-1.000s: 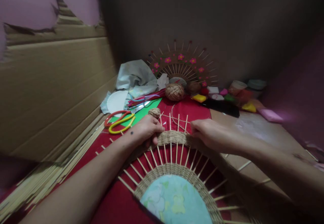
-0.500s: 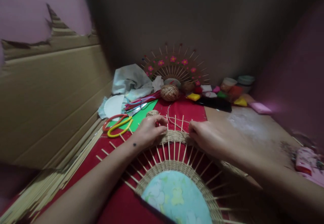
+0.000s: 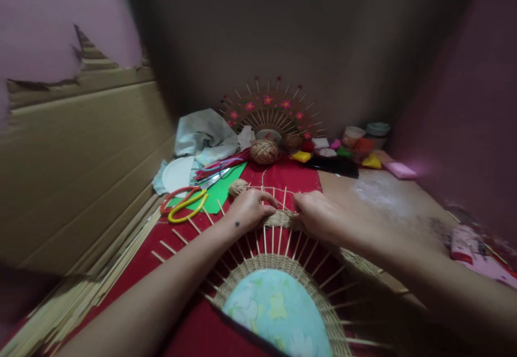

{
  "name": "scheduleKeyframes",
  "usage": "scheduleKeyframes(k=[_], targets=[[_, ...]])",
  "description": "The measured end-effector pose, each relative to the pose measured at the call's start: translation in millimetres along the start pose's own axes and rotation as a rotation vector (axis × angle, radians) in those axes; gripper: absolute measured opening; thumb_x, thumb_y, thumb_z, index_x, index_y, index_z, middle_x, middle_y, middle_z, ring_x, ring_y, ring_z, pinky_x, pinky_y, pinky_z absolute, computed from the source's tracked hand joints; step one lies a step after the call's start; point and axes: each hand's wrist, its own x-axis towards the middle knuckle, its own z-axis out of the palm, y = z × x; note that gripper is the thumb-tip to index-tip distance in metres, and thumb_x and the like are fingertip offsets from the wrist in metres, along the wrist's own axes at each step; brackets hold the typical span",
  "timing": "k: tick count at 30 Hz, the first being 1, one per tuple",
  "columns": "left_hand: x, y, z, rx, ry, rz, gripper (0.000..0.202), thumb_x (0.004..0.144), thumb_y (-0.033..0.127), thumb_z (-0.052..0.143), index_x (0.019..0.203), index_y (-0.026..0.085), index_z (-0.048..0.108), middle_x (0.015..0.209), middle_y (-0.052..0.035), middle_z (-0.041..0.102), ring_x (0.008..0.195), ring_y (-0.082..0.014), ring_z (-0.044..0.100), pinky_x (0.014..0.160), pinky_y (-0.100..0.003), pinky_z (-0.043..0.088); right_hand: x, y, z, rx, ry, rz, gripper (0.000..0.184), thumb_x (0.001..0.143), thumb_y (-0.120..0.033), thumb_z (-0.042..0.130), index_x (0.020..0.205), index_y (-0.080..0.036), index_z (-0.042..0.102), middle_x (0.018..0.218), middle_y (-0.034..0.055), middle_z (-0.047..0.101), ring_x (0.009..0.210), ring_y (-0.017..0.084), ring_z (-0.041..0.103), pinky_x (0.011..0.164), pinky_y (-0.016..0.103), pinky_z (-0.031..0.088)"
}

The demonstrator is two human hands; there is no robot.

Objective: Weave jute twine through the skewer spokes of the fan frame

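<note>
Less space now between left hand (image 3: 254, 207) and right hand (image 3: 317, 211), right pinching twine (image 3: 278, 189), left grip unclear

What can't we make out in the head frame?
- Right hand: fingertip grip hidden by its own back, head view.
- Outer woven band: part covered by the left hand, head view.
- Fan: lower part cut off by bottom edge, head view.
- Pink objects, far right: too blurred to identify, head view.

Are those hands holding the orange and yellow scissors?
No, the scissors lie partly over the green sheet, while the left hand and right hand are at the woven band.
</note>
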Motion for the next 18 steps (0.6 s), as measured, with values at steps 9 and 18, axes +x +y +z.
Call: scheduleKeyframes(k=[9, 18], targets=[[1, -8, 5.1, 0.305, 0.089, 0.151, 0.021, 0.071, 0.03, 0.056, 0.084, 0.025, 0.073, 0.071, -0.0015, 0.069, 0.069, -0.0168, 0.06, 0.062, -0.025, 0.041, 51, 10, -69, 0.104, -0.124, 0.016, 0.027, 0.079, -0.035, 0.047, 0.07, -0.016, 0.065, 0.053, 0.0045, 0.059, 0.047, 0.013, 0.052, 0.047, 0.025, 0.033], [0, -8, 5.0, 0.326, 0.07, 0.175, 0.024, 0.074, 0.029, 0.053, 0.087, 0.024, 0.072, 0.082, -0.0036, 0.07, 0.074, -0.0187, 0.061, 0.066, -0.026, 0.045, 130, -54, -16, 0.147, -0.057, -0.335, 0.053, 0.061, -0.034, 0.066, 0.112, -0.02, 0.06, 0.101, 0.0076, 0.066, 0.088, 0.021, 0.058, 0.069, 0.025, 0.041]])
